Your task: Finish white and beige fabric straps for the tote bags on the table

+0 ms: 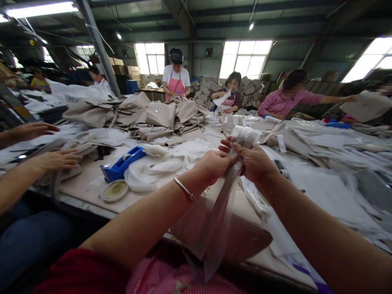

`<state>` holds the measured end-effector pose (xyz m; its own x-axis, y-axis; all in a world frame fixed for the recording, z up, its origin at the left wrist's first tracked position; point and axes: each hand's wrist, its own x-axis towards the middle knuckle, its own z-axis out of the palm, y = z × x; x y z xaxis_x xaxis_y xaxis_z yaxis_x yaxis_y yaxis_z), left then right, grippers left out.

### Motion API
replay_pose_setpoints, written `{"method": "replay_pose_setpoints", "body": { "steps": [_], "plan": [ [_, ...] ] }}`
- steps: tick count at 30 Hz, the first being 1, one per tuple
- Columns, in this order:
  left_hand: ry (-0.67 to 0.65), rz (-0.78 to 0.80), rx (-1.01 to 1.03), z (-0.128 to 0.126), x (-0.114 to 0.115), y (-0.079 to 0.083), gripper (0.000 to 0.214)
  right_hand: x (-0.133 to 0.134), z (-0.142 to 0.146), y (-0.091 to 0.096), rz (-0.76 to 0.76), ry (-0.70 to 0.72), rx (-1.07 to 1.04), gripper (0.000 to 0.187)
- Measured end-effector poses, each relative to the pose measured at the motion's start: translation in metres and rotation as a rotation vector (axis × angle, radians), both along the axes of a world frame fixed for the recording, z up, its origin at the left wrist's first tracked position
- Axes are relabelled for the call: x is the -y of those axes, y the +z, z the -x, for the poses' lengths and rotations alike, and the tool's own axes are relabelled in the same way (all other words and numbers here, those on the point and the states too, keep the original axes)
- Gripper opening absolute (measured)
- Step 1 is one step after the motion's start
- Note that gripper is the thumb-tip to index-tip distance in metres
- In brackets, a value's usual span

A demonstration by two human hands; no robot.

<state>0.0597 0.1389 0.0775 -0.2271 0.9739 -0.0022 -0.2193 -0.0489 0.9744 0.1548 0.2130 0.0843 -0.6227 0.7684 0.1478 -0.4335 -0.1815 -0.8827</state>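
Observation:
Both my hands meet in front of me, a little above the table. My left hand, with a silver bangle on the wrist, is closed on a thin translucent strip. Closed on the upper part of the same strip is my right hand. Its folded or wrapped top stands out above my fingers, and two long tails hang toward my lap. Under the strip, a beige bag-like piece lies at the table's near edge, partly covered by the strip and my arms.
Left of my hands are a blue tape dispenser, a round shallow dish and a coil of white strip. Beige pieces are heaped behind; white sheets lie right. A co-worker's hands reach in at left. Other people work across the table.

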Motion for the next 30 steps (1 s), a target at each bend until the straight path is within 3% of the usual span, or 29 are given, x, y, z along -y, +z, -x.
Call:
{"method": "replay_pose_setpoints", "body": {
  "steps": [6,11,16,21,25,30],
  "plan": [
    [0.088,-0.028,-0.109,0.005,-0.018,0.010,0.023,-0.004,0.002,0.002,-0.057,-0.037,-0.018,0.018],
    [0.123,-0.119,-0.119,0.013,-0.012,0.025,0.025,0.016,-0.006,0.002,0.031,0.166,-0.079,0.034],
    [0.123,-0.158,-0.052,0.022,-0.006,0.029,0.027,0.051,-0.009,-0.011,0.139,0.342,0.206,0.037],
    [0.013,-0.124,-0.051,0.027,0.021,0.021,0.044,0.038,-0.005,-0.003,0.139,0.150,0.087,0.033],
    [-0.180,0.069,-0.137,0.018,0.052,0.004,0.055,0.015,-0.007,0.008,0.138,-0.024,0.009,0.025],
    [-0.164,0.169,-0.175,0.007,0.057,-0.004,0.052,0.015,-0.001,0.005,0.142,-0.081,-0.039,0.026]
  ]
}}
